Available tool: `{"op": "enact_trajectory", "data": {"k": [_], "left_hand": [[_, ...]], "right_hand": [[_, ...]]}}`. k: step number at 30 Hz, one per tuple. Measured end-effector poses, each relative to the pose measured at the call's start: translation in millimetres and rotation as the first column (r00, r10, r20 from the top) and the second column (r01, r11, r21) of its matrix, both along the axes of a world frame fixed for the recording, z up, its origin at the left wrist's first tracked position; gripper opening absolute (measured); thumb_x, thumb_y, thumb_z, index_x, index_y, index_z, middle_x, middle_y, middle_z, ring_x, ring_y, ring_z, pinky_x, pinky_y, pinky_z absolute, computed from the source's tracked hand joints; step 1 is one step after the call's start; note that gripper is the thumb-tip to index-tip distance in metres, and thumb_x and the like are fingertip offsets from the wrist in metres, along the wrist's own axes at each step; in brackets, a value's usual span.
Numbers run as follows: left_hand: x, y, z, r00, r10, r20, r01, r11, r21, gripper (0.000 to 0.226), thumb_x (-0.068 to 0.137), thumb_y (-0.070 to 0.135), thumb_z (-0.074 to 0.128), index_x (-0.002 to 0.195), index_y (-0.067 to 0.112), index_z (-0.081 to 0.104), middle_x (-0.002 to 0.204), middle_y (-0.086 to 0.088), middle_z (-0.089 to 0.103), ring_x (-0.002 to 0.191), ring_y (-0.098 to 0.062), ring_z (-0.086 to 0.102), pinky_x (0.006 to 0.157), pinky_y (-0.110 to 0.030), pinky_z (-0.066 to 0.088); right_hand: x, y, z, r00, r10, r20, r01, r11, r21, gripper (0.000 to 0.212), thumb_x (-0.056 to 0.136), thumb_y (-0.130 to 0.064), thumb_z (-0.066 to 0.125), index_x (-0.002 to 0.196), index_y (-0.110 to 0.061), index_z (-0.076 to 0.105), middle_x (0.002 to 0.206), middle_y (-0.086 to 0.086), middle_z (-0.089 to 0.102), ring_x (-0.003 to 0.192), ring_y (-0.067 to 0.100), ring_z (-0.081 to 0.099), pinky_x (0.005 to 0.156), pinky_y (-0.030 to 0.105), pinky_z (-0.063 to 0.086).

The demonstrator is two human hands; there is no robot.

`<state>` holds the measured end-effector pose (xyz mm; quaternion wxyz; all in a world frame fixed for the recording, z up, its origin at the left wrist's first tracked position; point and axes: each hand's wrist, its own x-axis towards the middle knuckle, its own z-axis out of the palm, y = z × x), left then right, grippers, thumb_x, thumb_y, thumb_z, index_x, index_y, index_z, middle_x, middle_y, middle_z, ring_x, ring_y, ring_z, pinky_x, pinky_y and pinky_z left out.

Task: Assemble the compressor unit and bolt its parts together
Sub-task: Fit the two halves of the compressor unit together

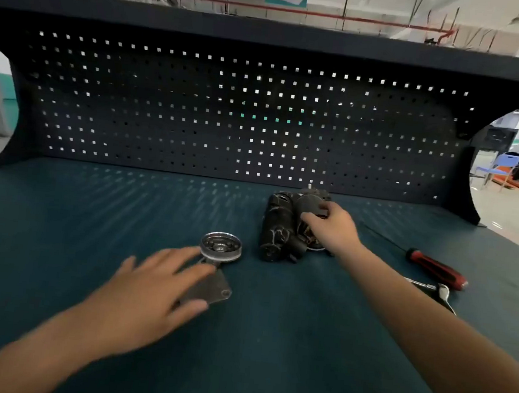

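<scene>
**Two hands at the compressor parts**

The left hand (153, 297) lies spread over a flat grey metal plate (216, 288); blur hides whether they touch. The right hand (333, 225) curls round the round end of the dark cylindrical compressor body (279, 226), which lies mid-bench beside a silver grooved pulley (221, 246). A red-and-black screwdriver (435, 270) rests on the teal bench mat (92, 212), with a black pegboard (196, 111) behind.

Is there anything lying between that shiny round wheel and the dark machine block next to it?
Nothing visible does. Only bare mat separates the pulley from the compressor body, which the right hand grips. The flat plate lies nearer the person, partly under the left hand; the screwdriver lies off right.
</scene>
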<state>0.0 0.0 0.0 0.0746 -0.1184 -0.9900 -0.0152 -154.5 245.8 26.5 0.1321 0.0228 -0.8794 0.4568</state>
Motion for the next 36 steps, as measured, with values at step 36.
{"op": "enact_trajectory", "data": {"k": [36], "left_hand": [[-59.5,-38.7,-39.6,0.979,0.092,0.180,-0.091,0.996,-0.012,0.052,0.095,0.051,0.031,0.144,0.035,0.025,0.154,0.016,0.017,0.142,-0.010,0.010,0.113,-0.045,0.019]], "right_hand": [[49.0,34.2,-29.6,0.994,-0.108,0.017,0.094,0.922,0.375,0.072,0.081,-0.052,0.056,0.143,-0.022,0.032,0.112,0.006,0.062,0.094,0.024,0.053,0.066,0.029,0.039]]}}
